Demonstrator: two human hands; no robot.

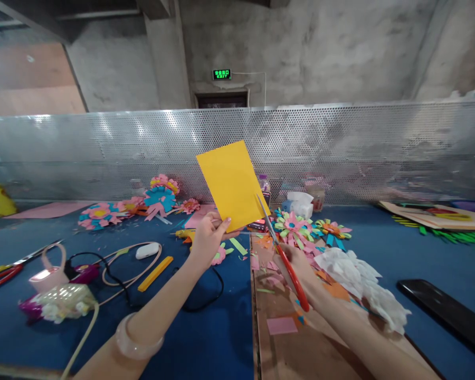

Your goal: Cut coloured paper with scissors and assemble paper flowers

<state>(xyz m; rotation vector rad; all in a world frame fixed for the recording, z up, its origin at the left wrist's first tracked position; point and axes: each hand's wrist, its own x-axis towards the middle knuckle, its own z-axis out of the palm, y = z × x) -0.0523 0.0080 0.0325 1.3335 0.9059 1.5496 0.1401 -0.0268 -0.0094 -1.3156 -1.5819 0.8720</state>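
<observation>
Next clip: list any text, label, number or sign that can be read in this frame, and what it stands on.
"EXIT": green lit sign on the concrete wall above the doorway; the characters over the word are too small to read.
Bottle behind the yellow paper: any label is too blurred to read.
Yellow paper, red-handled scissors and black phone: no text visible.

Yellow paper sheet (231,182), flat, tilted, held up above the table, red-handled scissors (282,254) open at its lower right edge
</observation>
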